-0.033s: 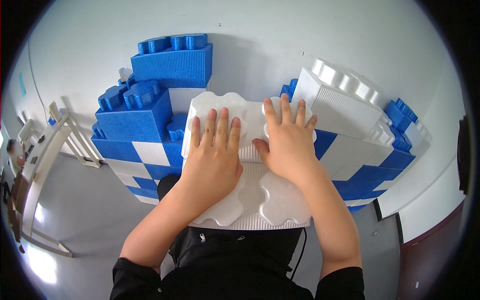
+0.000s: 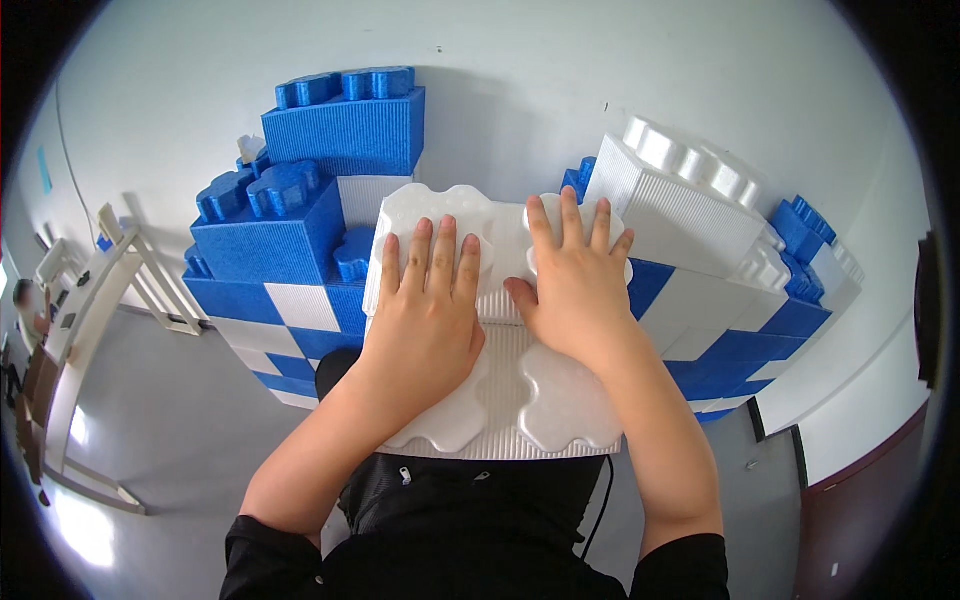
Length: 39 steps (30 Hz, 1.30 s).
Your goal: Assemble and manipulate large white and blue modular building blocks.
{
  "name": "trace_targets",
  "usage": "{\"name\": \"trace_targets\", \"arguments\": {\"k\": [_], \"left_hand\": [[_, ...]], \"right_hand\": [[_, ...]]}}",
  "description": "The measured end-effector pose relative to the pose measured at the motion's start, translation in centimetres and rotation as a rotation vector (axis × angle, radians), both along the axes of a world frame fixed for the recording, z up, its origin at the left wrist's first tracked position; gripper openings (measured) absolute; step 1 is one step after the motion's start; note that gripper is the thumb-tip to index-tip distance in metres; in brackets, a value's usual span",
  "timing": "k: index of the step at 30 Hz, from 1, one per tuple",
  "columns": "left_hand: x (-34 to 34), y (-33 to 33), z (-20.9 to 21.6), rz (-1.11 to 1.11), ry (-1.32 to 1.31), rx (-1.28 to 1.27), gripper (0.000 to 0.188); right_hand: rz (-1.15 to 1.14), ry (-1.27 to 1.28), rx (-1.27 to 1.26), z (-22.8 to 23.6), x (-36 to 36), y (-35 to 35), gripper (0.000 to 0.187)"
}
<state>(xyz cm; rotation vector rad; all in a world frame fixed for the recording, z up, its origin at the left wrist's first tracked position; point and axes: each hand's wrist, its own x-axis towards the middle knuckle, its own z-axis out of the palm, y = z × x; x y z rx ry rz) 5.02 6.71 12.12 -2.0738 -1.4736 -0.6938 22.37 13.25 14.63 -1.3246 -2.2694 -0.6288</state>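
My left hand lies flat, fingers stretched out, over the left stud of a large white foam building block. On that block's right stud rests my right hand, its fingers spread and thumb out to the left. Neither hand grips anything. Closer to my body is a second white foam block, ribbed, with two wavy raised studs; my wrists and forearms pass above it and partly hide it. The far block sits directly against or upon this nearer one's far side; I cannot tell which.
Blue foam blocks are stacked high on the left, above a blue and white wall of blocks. A large white block tops the right side. A pale table stands far left, with a person beyond it. A dark red door is at right.
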Motion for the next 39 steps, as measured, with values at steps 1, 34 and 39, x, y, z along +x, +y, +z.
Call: {"name": "trace_targets", "arguments": {"k": [1, 34, 39], "left_hand": [[0.0, 0.1, 0.0, 0.0, 0.003, -0.002, 0.062], [-3.9, -1.4, 0.2, -0.365, -0.198, -0.262, 0.054], [-7.4, -3.2, -6.1, -0.362, -1.192, -0.1, 0.051]], "right_hand": [[-0.006, -0.005, -0.001, 0.0, 0.0, 0.0, 0.081], [0.549, 0.662, -0.375, -1.5, 7.0, 0.1, 0.061], [0.638, 1.377, -0.423, -8.5, 12.4, -1.0, 0.055]]}}
